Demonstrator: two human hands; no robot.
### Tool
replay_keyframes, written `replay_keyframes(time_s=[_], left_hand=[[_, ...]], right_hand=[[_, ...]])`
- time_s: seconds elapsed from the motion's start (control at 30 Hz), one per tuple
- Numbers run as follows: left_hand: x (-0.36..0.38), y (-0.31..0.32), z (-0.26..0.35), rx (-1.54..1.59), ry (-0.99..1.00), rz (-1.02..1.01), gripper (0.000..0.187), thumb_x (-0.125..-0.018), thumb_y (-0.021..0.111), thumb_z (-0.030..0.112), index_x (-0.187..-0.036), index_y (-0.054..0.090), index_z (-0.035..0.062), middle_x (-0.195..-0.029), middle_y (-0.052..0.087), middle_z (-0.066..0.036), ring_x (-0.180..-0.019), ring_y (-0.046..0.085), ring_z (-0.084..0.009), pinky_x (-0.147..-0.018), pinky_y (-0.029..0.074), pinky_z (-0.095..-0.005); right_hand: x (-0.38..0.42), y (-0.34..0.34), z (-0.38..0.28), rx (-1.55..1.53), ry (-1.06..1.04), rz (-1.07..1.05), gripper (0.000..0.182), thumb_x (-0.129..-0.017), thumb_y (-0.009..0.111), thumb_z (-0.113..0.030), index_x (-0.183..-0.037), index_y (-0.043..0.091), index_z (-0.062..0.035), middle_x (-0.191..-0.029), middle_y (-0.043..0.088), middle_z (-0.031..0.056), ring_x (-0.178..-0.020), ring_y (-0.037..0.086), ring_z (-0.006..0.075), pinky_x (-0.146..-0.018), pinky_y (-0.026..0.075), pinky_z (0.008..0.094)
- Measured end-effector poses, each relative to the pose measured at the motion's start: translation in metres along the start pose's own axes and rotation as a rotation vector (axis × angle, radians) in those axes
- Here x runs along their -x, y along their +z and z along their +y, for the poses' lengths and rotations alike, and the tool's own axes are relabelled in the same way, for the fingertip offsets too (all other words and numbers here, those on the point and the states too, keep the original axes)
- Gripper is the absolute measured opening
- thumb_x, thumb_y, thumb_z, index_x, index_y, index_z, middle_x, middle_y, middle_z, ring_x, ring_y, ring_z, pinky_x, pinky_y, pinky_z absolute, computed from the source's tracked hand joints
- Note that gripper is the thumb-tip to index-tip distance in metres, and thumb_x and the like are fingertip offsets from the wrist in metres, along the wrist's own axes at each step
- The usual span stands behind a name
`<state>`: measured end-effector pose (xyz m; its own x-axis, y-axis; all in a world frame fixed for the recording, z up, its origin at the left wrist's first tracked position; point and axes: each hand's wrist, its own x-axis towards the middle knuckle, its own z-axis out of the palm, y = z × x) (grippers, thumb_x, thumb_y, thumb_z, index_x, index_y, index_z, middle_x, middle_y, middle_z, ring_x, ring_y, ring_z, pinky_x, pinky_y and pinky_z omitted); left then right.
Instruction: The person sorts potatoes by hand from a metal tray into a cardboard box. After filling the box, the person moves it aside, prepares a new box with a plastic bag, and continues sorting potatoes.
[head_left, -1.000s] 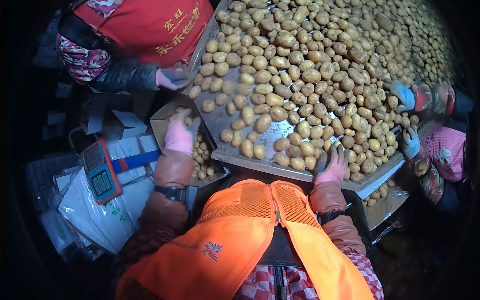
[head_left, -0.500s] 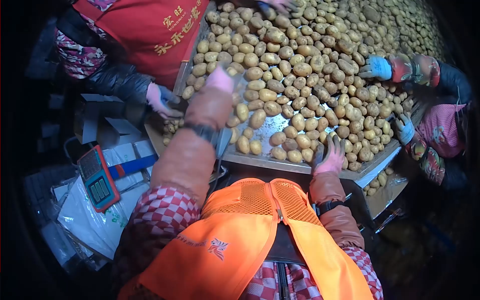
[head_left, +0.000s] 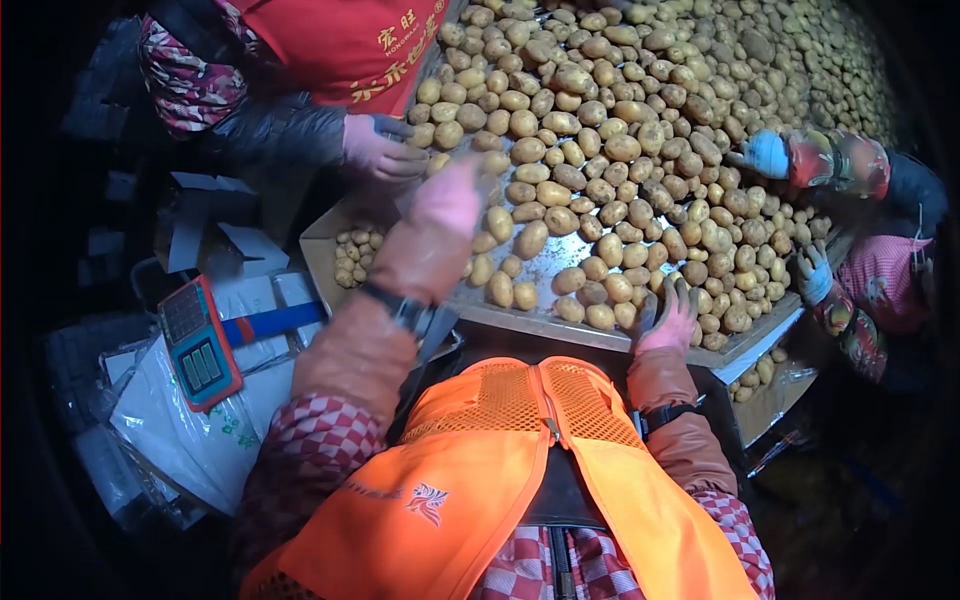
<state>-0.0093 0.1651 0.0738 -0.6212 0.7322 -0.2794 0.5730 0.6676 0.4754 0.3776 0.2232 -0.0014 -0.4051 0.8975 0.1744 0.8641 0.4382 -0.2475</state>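
Note:
Many potatoes (head_left: 622,148) cover a metal sorting table (head_left: 545,285), with bare metal showing near its front left. Over the table's left edge is my left hand (head_left: 452,195) in a pink glove, its fingers smeared by motion near the leftmost potatoes. My right hand (head_left: 672,322), in a pink and dark glove, lies at the front edge with its fingers spread against the potatoes there. Below the left edge, a cardboard box (head_left: 322,222) holds small potatoes (head_left: 355,258).
Across on the left, a co-worker's gloved hand (head_left: 380,148) is at the table edge, beside a red apron (head_left: 345,45). Another person's blue gloves (head_left: 765,154) touch potatoes at right. A scale display (head_left: 200,345) stands on wrapped stacks at left; another potato box (head_left: 765,395) sits below right.
My left hand has come slightly nearer to me, and potatoes along the left edge are gone. The co-worker's hand at left moved up to the table edge. My right hand stays in place.

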Motion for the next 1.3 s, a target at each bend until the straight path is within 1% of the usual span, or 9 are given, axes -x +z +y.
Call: replay_keyframes(time_s=[0.13, 0.4, 0.53, 0.67, 0.73, 0.87, 0.97, 1.17, 1.3], left_hand=[[-0.059, 0.051, 0.019, -0.379, 0.045, 0.029, 0.031, -0.098, 0.05, 0.02, -0.124, 0.065, 0.0121, -0.113, 0.07, -0.017, -0.11, 0.065, -0.0342, -0.093, 0.051, -0.0448], [-0.037, 0.029, 0.029, -0.176, 0.17, 0.084, 0.035, -0.094, 0.061, 0.027, -0.127, 0.061, 0.0158, -0.109, 0.071, -0.014, -0.098, 0.068, -0.0321, -0.084, 0.054, -0.0423], [0.01, 0.041, 0.036, 1.313, -0.294, -0.469, 0.042, -0.093, 0.067, 0.032, -0.128, 0.058, 0.01, -0.094, 0.066, -0.007, -0.078, 0.063, -0.0191, -0.063, 0.054, -0.0343], [0.059, 0.045, 0.085, 1.053, -0.079, -0.623, 0.043, -0.095, 0.063, 0.03, -0.131, 0.054, 0.0078, -0.097, 0.067, -0.008, -0.064, 0.064, -0.0182, -0.05, 0.049, -0.0285], [0.059, 0.073, 0.09, 1.111, -0.063, -0.739, 0.04, -0.094, 0.065, 0.028, -0.126, 0.057, 0.0057, -0.093, 0.068, -0.007, -0.059, 0.061, -0.0136, -0.047, 0.046, -0.0247], [0.055, 0.076, 0.098, 0.619, 0.034, -0.695, 0.023, -0.092, 0.065, 0.023, -0.106, 0.067, 0.0051, -0.089, 0.068, -0.006, -0.07, 0.062, -0.0119, -0.055, 0.048, -0.0266], [0.075, 0.061, 0.114, 0.811, 0.056, -0.576, 0.025, -0.092, 0.068, 0.028, -0.102, 0.067, 0.0056, -0.084, 0.068, -0.006, -0.073, 0.063, -0.0133, -0.059, 0.05, -0.0307], [0.065, 0.075, 0.115, -0.005, 0.451, -0.283, 0.027, -0.089, 0.071, 0.027, -0.106, 0.066, 0.0062, -0.088, 0.069, -0.011, -0.077, 0.066, -0.0232, -0.071, 0.053, -0.0363], [0.089, 0.04, 0.104, 0.382, 0.364, -0.428, 0.017, -0.09, 0.066, 0.018, -0.102, 0.066, 0.0074, -0.091, 0.07, -0.018, -0.088, 0.068, -0.0354, -0.074, 0.052, -0.0388]], right_hand=[[0.001, -0.003, -0.002, 0.01, 0.002, 0.019, 0.046, -0.09, 0.064, -0.028, -0.132, 0.057, -0.0108, -0.141, 0.052, 0.0166, -0.135, 0.041, 0.0444, -0.11, 0.036, 0.0533], [0.001, -0.006, 0.008, -0.134, 0.025, 0.039, 0.046, -0.086, 0.07, -0.022, -0.129, 0.06, -0.0103, -0.137, 0.055, 0.0158, -0.133, 0.045, 0.0402, -0.11, 0.037, 0.0508], [-0.021, -0.019, -0.002, -0.538, -0.1, 0.169, 0.046, -0.084, 0.073, -0.011, -0.129, 0.062, -0.0076, -0.129, 0.06, 0.0175, -0.12, 0.058, 0.0343, -0.102, 0.046, 0.0434], [-0.063, -0.071, -0.072, -1.164, 0.153, -0.592, 0.067, -0.09, 0.069, -0.006, -0.15, 0.04, -0.0076, -0.135, 0.056, 0.013, -0.111, 0.061, 0.0189, -0.088, 0.052, 0.0312], [-0.073, -0.056, -0.075, -1.253, 0.18, -0.741, 0.077, -0.087, 0.074, -0.008, -0.153, 0.034, -0.0074, -0.138, 0.057, 0.0138, -0.117, 0.06, 0.0224, -0.097, 0.049, 0.0324], [-0.083, -0.049, -0.062, -1.129, 0.024, -0.729, 0.075, -0.083, 0.075, -0.005, -0.15, 0.041, -0.0083, -0.134, 0.06, 0.0136, -0.117, 0.06, 0.0197, -0.099, 0.048, 0.0315], [-0.083, -0.037, -0.048, -0.875, -0.197, -0.586, 0.072, -0.081, 0.076, -0.006, -0.146, 0.048, -0.0074, -0.129, 0.063, 0.0143, -0.116, 0.061, 0.0193, -0.099, 0.048, 0.0318], [-0.098, -0.043, -0.041, -0.691, -0.155, -0.675, 0.064, -0.081, 0.075, -0.026, -0.139, 0.054, -0.0127, -0.124, 0.063, 0.019, -0.113, 0.061, 0.0352, -0.096, 0.05, 0.0421], [-0.128, -0.063, -0.044, -0.357, -0.149, -0.561, 0.06, -0.078, 0.077, -0.03, -0.134, 0.057, -0.0161, -0.121, 0.062, 0.0214, -0.112, 0.06, 0.0389, -0.097, 0.049, 0.0448]])
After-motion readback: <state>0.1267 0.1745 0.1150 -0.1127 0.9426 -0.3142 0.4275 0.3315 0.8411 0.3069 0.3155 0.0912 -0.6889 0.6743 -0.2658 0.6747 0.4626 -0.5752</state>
